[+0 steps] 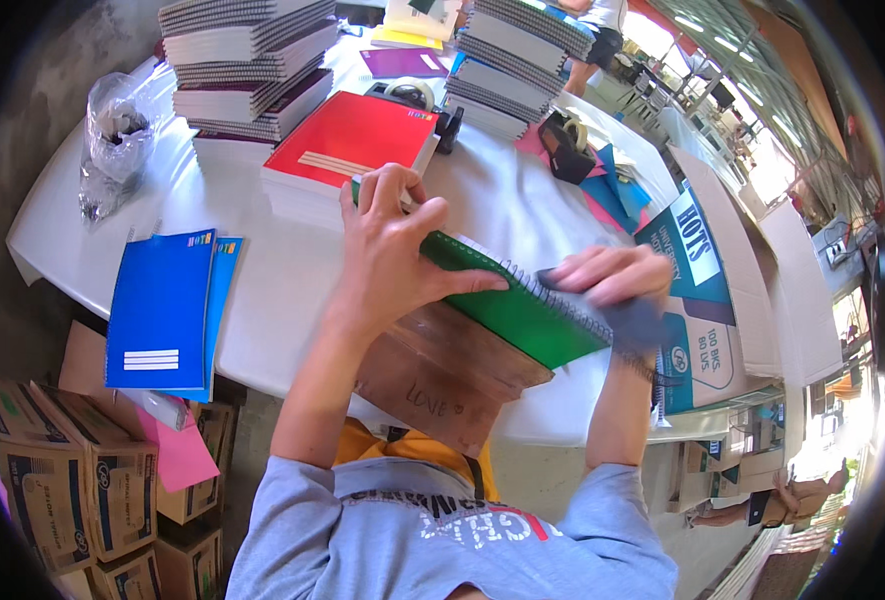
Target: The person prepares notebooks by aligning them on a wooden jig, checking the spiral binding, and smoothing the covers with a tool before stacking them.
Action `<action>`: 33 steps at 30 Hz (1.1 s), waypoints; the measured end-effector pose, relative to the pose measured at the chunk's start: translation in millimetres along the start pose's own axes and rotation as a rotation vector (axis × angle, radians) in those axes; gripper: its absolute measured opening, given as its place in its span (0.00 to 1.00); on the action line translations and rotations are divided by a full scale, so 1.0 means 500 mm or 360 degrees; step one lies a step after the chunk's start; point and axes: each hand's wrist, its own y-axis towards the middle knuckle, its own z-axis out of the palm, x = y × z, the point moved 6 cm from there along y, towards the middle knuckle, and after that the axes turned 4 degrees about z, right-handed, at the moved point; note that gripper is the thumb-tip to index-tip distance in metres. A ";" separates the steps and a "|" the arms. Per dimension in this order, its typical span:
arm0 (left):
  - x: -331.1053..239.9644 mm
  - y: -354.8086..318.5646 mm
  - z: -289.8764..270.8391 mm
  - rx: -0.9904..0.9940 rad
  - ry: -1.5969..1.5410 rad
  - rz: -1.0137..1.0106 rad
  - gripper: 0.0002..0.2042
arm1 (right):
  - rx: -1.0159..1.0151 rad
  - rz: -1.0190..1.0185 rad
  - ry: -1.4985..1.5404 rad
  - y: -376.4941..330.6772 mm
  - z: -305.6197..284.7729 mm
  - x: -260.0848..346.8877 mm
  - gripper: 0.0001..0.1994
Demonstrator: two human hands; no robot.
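Observation:
My left hand (387, 235) is closed round a green spiral notebook (522, 305), its thumb lying along the cover near the wire coil. The notebook is tilted, its coiled edge facing up and away from me. At the coil's right end my right hand (612, 277) is closed on something dark grey, blurred by motion, so its kind cannot be made out. Loose coiled wire (647, 368) hangs below that hand. Beneath the notebook is a brown wooden or cardboard support (452, 345) at the table's near edge. A stack topped by a red notebook (347, 135) lies just beyond my left hand.
Tall piles of spiral notebooks (247, 75) stand at the back. Blue notebooks (159, 310) overhang the table's left edge. Black tape dispensers (567, 148) sit at the rear, an open carton (702, 300) on the right. Boxes (57, 480) are stacked lower left; other people are farther off.

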 end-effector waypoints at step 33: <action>0.134 -0.026 0.025 -0.0270 -0.0775 -0.0502 0.45 | 0.0297 -0.0328 0.0651 0.150 0.108 -0.003 0.15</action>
